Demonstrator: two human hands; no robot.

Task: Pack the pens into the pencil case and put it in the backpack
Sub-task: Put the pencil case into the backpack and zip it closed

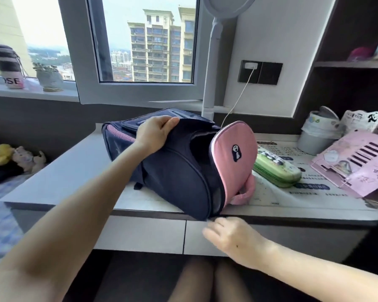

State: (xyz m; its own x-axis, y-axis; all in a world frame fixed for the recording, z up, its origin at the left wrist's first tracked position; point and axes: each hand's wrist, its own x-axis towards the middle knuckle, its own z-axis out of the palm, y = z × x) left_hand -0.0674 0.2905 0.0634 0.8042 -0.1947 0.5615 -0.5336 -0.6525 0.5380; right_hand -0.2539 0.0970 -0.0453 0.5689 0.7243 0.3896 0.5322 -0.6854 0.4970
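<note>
The desk (63, 171) is the biggest thing here, and the dark blue backpack (175, 171) lies on its side on it. The bag's near bottom corner sticks out a little over the desk edge. Its pink flap (234, 158) stands up, so the bag looks open along that side.

The left hand (155, 132) lies on top of the backpack. Its fingers (162, 120) are curled over a fold of blue cloth and grip it, with the thumb pressed in beside them.

The right hand (231, 238) is down below the desk edge, right under the bag's near corner. It is blurry, so I cannot tell if it is pinching a zip pull or holding nothing.

The green pencil case (277, 170) lies flat on the desk. It is past the pink flap, far from the left fingers and up and to the right of the right hand. It looks shut, and no pens show. It is not in the bag yet.

What could go wrong? If the left fingers let go, the cloth may flop down and close the gap. A hard tug by the right hand could pull the bag off the edge. The flap could also tip over onto the case.
</note>
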